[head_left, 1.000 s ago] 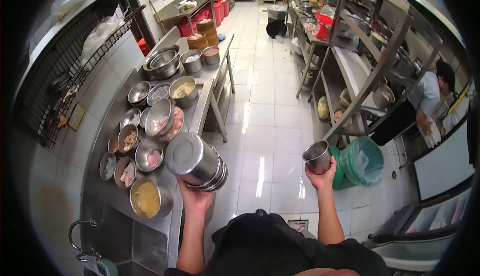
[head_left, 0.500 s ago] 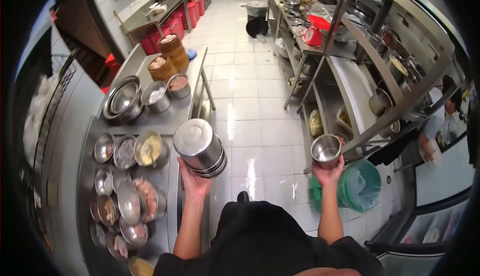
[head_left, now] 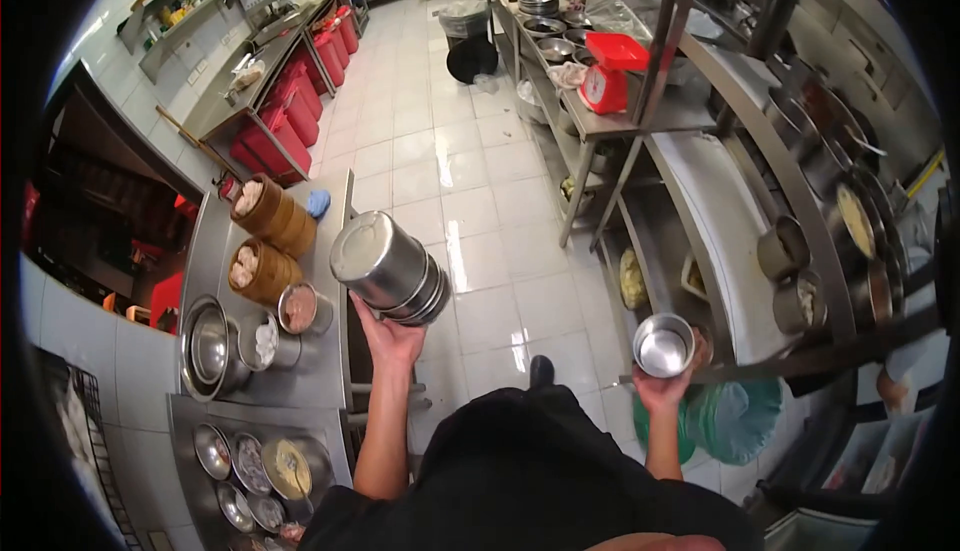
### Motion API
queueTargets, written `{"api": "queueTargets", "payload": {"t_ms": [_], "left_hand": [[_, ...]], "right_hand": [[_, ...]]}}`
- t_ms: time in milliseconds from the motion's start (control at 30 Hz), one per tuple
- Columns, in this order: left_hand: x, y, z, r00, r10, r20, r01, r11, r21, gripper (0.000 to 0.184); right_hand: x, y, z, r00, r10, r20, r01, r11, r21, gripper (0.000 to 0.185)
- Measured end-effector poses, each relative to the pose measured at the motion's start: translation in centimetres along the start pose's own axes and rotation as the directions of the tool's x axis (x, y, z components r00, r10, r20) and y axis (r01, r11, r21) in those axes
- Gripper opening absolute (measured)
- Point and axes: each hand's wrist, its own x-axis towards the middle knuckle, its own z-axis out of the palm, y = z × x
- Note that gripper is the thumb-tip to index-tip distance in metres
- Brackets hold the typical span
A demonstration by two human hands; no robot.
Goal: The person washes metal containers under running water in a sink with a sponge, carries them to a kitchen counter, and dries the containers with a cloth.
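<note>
My left hand is wrapped round a stack of nested steel containers, tilted, with a closed round bottom facing up and several rims at the lower end. Only its thumb side and palm show clearly. On the other side, my right hand grips a small steel container from below and the side, its open mouth turned up and bare metal showing inside. The stack is held near the right edge of the left steel table. Below the small container stand green bins.
Bamboo steamers, bowls of ingredients and a blue cloth are on the left table. A red scale sits on the right-hand shelving. A black bin stands farther along the tiled aisle. Part of another person shows at far right.
The view has moved forward and turned to the right, with the left table now lower in view. Both hands keep hold of their containers; the right one sits slightly lower in view.
</note>
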Motion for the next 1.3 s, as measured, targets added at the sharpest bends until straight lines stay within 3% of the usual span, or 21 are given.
{"api": "queueTargets", "payload": {"t_ms": [133,200,333,367,467,500,733,767,833,900,967,1133,1300], "left_hand": [[5.7,1.1,2.7,0.989,0.139,-0.051,-0.138,0.990,0.017,0.067],[8.1,1.8,3.7,0.987,0.132,-0.088,-0.133,0.991,-0.009,0.065],[14.4,2.9,5.3,0.992,0.103,-0.068,-0.104,0.995,-0.007,0.064],[16.0,3.1,5.5,0.993,0.097,-0.067,-0.098,0.995,-0.008,0.064],[22.4,3.9,5.2,0.999,0.027,-0.047,-0.026,0.999,0.022,0.066],[24.4,4.3,5.9,0.999,-0.006,-0.032,0.007,0.999,0.036,0.067],[37.1,3.5,13.4,0.965,-0.262,-0.019,0.262,0.957,0.121,0.070],[38.5,3.0,14.7,0.965,-0.257,0.044,0.242,0.947,0.210,0.074],[41.6,2.3,16.7,0.948,-0.311,0.074,0.289,0.933,0.215,0.076],[45.0,1.6,18.8,0.921,-0.372,0.116,0.343,0.916,0.210,0.078],[47.9,1.0,20.6,0.893,-0.431,0.132,0.402,0.894,0.198,0.079],[55.6,0.1,24.8,0.892,-0.430,0.139,0.427,0.903,0.057,0.071],[62.4,1.5,28.3,0.926,-0.305,0.222,0.294,0.952,0.081,0.077]], "right_hand": [[11.7,1.7,10.2,0.942,0.257,0.217,-0.247,0.966,-0.074,0.065],[15.4,3.0,16.9,0.941,0.283,0.188,-0.273,0.959,-0.078,0.066],[21.5,5.8,26.4,0.804,0.371,0.466,-0.330,0.929,-0.170,0.062],[21.4,6.8,29.4,0.831,0.321,0.455,-0.277,0.947,-0.163,0.056],[25.9,9.1,31.9,0.804,0.309,0.508,-0.250,0.951,-0.183,0.054],[27.1,9.8,32.6,0.852,0.302,0.427,-0.227,0.949,-0.218,0.069],[29.3,10.8,31.8,0.943,0.126,0.307,-0.132,0.991,0.000,0.065],[29.2,10.9,31.6,0.951,0.111,0.287,-0.118,0.993,0.007,0.064],[29.0,11.5,31.1,0.958,0.078,0.275,-0.097,0.994,0.057,0.068],[29.3,12.2,31.7,0.981,0.091,0.174,-0.126,0.971,0.202,0.072],[30.2,12.9,33.2,0.981,0.092,0.173,-0.122,0.977,0.177,0.068],[36.7,13.6,39.0,0.928,0.169,0.331,-0.205,0.976,0.078,0.061],[46.2,13.4,47.1,0.916,0.289,0.279,-0.300,0.954,-0.005,0.060]]}}
